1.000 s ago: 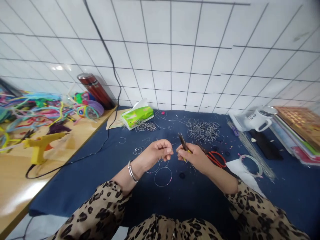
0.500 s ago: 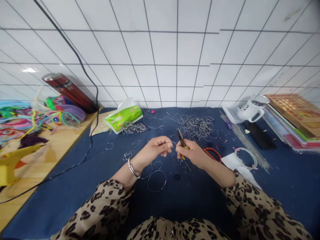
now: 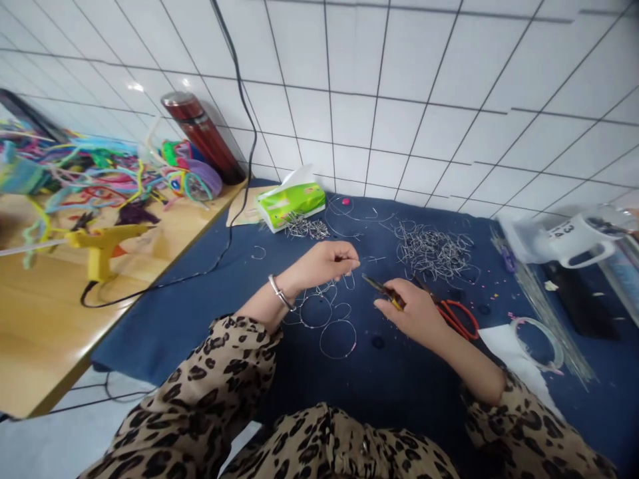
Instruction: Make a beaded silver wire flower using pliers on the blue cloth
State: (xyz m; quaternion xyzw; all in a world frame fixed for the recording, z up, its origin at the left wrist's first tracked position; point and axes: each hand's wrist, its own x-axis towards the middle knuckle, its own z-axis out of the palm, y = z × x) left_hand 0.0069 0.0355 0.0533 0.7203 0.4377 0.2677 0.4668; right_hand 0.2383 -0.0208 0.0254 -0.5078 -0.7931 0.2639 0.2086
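Working over a dark blue cloth (image 3: 200,313) in the middle of the scene. Pinching, between thumb and fingertips of the left hand (image 3: 327,263), a short piece of thin silver wire (image 3: 349,278), held just above the cloth; too fine to tell its shape for sure. Gripping, in the closed right hand (image 3: 417,316), small pliers with yellow handles (image 3: 383,291), nose pointing left toward the wire but apart from it, low over the cloth.

Judging by the layout, partly through. Lying just on the near side of the hands: several closed silver wire rings (image 3: 338,339), at least one with a pink bead, looking finished. Left to go, seemingly plenty: a big tangled heap of silver wire pieces (image 3: 432,249) on the far side, a smaller heap (image 3: 304,228) by the green tissue pack (image 3: 292,203), and a bundle of straight silver wires (image 3: 544,309) to the right. Resting just right of the right hand, untouched: a red-handled tool (image 3: 456,318).
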